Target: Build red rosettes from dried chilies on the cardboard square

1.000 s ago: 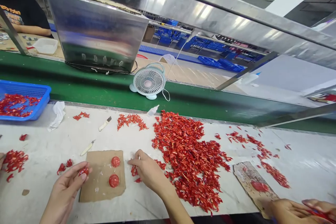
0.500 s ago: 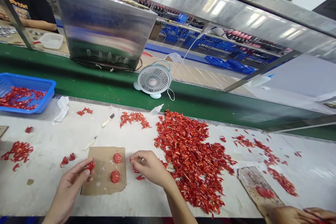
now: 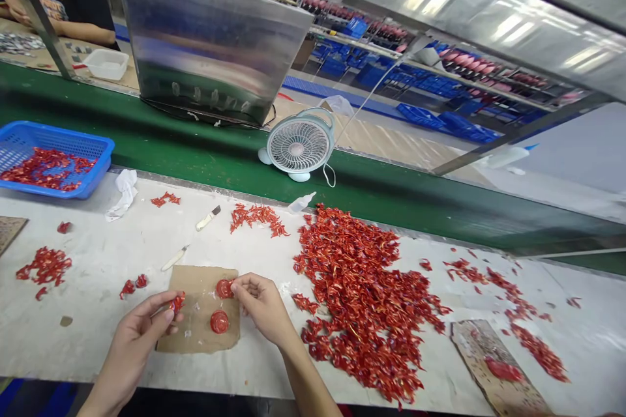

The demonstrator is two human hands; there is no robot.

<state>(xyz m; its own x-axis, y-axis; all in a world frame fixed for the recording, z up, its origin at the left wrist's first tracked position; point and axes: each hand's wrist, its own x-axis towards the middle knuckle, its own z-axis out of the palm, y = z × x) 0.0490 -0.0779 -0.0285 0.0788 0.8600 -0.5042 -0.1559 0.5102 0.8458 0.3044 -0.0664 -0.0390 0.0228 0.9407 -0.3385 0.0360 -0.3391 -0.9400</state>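
My left hand (image 3: 132, 339) is shut on a small bunch of red petals (image 3: 177, 302) at the edge of a brown cardboard square (image 3: 193, 335). My right hand (image 3: 261, 303) has its fingertips pinched together against a glossy red dome (image 3: 225, 288) on that cardboard. I cannot tell whether those fingers hold anything. A second red dome (image 3: 220, 322) sits just below, untouched. To the right of my right hand lies a large heap of loose red petals (image 3: 362, 300) on the white bench (image 3: 112, 332).
A blue basket (image 3: 56, 159) of red petals stands at the left, and two craft knives (image 3: 208, 217) lie near the cardboard. Beyond the bench run a green conveyor belt (image 3: 391, 208) and a steel hood (image 3: 210, 32). A co-worker (image 3: 63, 0) sits at the far left.
My right hand has moved left from beside the heap onto the upper red dome. My left hand has risen slightly. The whole view has shifted as my head turned.
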